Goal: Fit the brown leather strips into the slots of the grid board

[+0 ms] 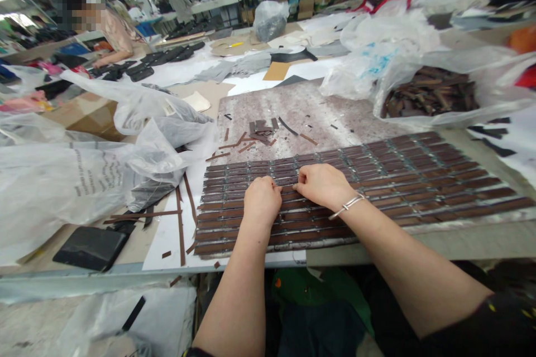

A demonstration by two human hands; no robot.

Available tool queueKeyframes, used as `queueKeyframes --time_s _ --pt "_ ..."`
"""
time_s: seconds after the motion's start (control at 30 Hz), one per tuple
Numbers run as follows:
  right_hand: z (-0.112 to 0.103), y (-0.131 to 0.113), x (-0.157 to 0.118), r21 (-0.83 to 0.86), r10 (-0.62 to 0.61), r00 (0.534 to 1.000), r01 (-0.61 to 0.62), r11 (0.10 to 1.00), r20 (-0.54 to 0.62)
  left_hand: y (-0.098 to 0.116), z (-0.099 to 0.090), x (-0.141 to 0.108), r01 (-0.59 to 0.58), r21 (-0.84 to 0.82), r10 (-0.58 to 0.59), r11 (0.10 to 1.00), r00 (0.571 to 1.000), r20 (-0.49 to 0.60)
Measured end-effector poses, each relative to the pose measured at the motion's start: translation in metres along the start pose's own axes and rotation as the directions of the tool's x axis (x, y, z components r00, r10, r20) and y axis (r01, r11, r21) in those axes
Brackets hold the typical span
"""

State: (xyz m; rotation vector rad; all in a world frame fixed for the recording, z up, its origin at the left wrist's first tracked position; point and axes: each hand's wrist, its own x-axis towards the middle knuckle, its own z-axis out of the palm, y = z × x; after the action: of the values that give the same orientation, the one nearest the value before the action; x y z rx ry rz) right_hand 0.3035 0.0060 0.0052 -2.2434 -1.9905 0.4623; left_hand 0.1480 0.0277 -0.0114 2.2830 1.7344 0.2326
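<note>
Rows of narrow dark brown strips (419, 178) lie side by side on a pale, stained board (288, 101), with greyish glue-like bands crossing them. Over the middle of these rows, my left hand (263, 201) is closed, its thumb and fingers pinched at a brown strip (287, 190). Just to its right, my right hand (324, 185), with a bracelet (347, 206) at the wrist, pinches the same strip between thumb and forefinger. A short gap separates the two hands. My fingers partly hide the strip's ends.
Loose strip scraps (262, 131) lie behind the rows. A clear bag of brown pieces (435, 92) stands at the back right. Plastic bags (62, 195), a black flat piece (92, 246) and long strips (181, 228) are on the left. A co-worker (115, 33) leans over the far left.
</note>
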Motion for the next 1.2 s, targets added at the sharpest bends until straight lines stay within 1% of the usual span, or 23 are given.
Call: queueKeyframes --time_s 0.1,0.17,0.23,0.3,0.4,0.47,0.5,0.53,0.57,0.6,0.63,0.67,0.7,0.73,0.77,0.8,0.83,0.87,0.93,1.0,1.07,1.13,1.2 --pt "-0.001 0.001 -0.005 -0.005 -0.054 0.996 0.054 0.999 -0.065 0.000 -0.001 0.000 0.035 -0.025 -0.035 0.999 0.999 -0.006" --pt "-0.003 0.002 -0.010 -0.034 -0.144 0.981 0.141 0.989 -0.128 -0.001 -0.001 0.000 0.039 -0.031 -0.039 0.999 0.999 -0.012" --pt "-0.003 0.002 -0.015 -0.080 -0.253 0.956 0.243 0.967 -0.148 -0.003 -0.001 0.001 0.033 -0.035 -0.033 0.999 0.999 -0.019" --pt "-0.002 0.003 -0.019 -0.126 -0.339 0.935 0.326 0.937 -0.105 -0.005 -0.001 0.002 0.036 -0.052 -0.037 0.998 0.999 -0.022" --pt "0.001 0.004 -0.021 -0.167 -0.390 0.921 0.381 0.909 -0.019 -0.010 -0.003 0.003 0.058 -0.134 -0.064 0.989 0.997 -0.040" --pt "0.002 0.003 -0.021 -0.172 -0.401 0.916 0.394 0.903 -0.008 -0.012 -0.007 0.004 0.055 -0.251 -0.082 0.966 0.992 -0.099" --pt "0.002 0.002 -0.021 -0.170 -0.409 0.912 0.401 0.900 -0.014 -0.011 -0.010 0.004 0.050 -0.348 -0.100 0.936 0.986 -0.129" --pt "0.002 0.000 -0.021 -0.168 -0.419 0.908 0.410 0.896 -0.020 -0.010 -0.012 0.004 0.050 -0.479 -0.136 0.876 0.980 -0.145" --pt "0.002 -0.001 -0.021 -0.167 -0.428 0.904 0.418 0.893 -0.023 -0.008 -0.015 0.004 0.058 -0.633 -0.182 0.772 0.974 -0.132" --pt "0.003 -0.003 -0.020 -0.165 -0.437 0.899 0.428 0.889 -0.021 -0.006 -0.017 0.004 0.072 -0.783 -0.225 0.618 0.970 -0.089" --pt "0.003 -0.004 -0.020 -0.161 -0.443 0.896 0.436 0.886 -0.014 -0.003 -0.019 0.004 0.088 -0.900 -0.250 0.427 0.968 -0.024" --pt "0.004 -0.005 -0.020 -0.153 -0.444 0.896 0.437 0.886 -0.011 -0.001 -0.021 0.004 0.103 -0.969 -0.250 0.226 0.967 0.044" --pt "0.005 -0.005 -0.019 -0.135 -0.440 0.898 0.435 0.890 -0.016 0.001 -0.022 0.004 0.114 -0.993 -0.232 0.043 0.967 0.101" --pt "0.005 -0.005 -0.019 -0.102 -0.434 0.900 0.428 0.898 -0.035 0.003 -0.023 0.004 0.120 -0.987 -0.205 -0.108 0.969 0.140" --pt "0.005 -0.004 -0.019 -0.053 -0.425 0.903 0.422 0.905 -0.070 0.005 -0.024 0.004 0.122 -0.966 -0.180 -0.228 0.970 0.165" --pt "0.005 -0.002 -0.019 0.013 -0.415 0.902 0.419 0.908 -0.119 0.006 -0.024 0.004 0.122 -0.938 -0.164 -0.326 0.969 0.183" --pt "0.004 0.000 -0.019 0.093 -0.404 0.898 0.424 0.901 -0.175 0.008 -0.023 0.004 0.120 -0.907 -0.154 -0.403 0.968 0.196" --pt "0.003 0.003 -0.020 0.179 -0.396 0.889 0.438 0.881 -0.230 0.009 -0.022 0.005 0.115 -0.878 -0.151 -0.464 0.967 0.206" --pt "-0.001 0.007 -0.024 0.337 -0.387 0.869 0.481 0.809 -0.309 0.013 -0.018 0.005 0.102 -0.839 -0.164 -0.535 0.961 0.222" --pt "-0.005 0.010 -0.031 0.448 -0.409 0.851 0.522 0.726 -0.329 0.018 -0.014 0.006 0.088 -0.831 -0.195 -0.549 0.954 0.230" --pt "-0.008 0.010 -0.039 0.499 -0.442 0.839 0.545 0.674 -0.319 0.023 -0.011 0.006 0.069 -0.831 -0.217 -0.553 0.950 0.223" --pt "-0.009 0.011 -0.046 0.503 -0.440 0.844 0.537 0.678 -0.307 0.029 -0.009 0.005 0.057 -0.807 -0.207 -0.587 0.954 0.218" --pt "-0.007 0.011 -0.050 0.527 -0.379 0.880 0.475 0.705 -0.287 0.035 -0.008 0.005 0.056 -0.765 -0.183 -0.641 0.958 0.223"
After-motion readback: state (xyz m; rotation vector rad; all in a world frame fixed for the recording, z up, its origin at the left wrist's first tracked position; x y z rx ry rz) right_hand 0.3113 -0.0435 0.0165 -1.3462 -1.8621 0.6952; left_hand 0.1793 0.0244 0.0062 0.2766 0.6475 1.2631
